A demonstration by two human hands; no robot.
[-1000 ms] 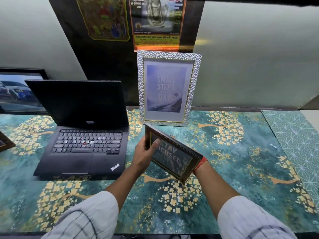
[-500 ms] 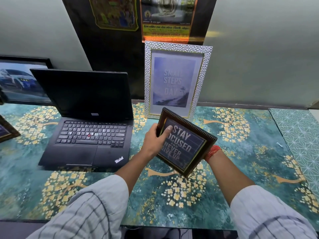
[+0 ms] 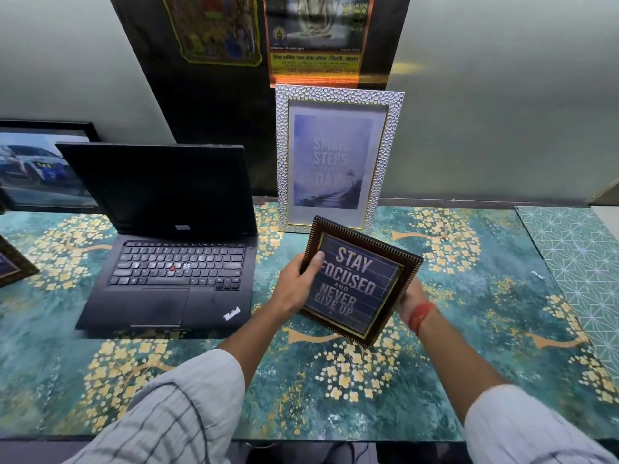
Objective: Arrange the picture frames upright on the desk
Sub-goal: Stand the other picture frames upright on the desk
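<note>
The tabletop (image 3: 485, 296), covered in a teal mat with gold blossoms, runs the full width of the view. On its left half sits an open black laptop (image 3: 167, 262). At the far edge, right of the laptop, a tall silver frame (image 3: 340, 159) stands upright, apparently leaning against the wall. A car picture (image 3: 40, 165) stands at the far left, and the corner of another frame (image 3: 13, 266) shows at the left margin.

The small dark frame (image 3: 360, 284), reading "Stay focused and never give up", is held above the tabletop, near and just in front of the silver frame, overlapping its lower edge in the view. It is tilted, its top toward the far left and its lower corner toward the near right, face up toward the camera.

The left hand (image 3: 298, 286) grips its left edge with the thumb on the glass. The right hand (image 3: 410, 293) holds the right edge from behind, mostly hidden.

Standing it up probably means turning its bottom edge down to the bare tabletop right of the silver frame, which lies nearer the right hand.
</note>
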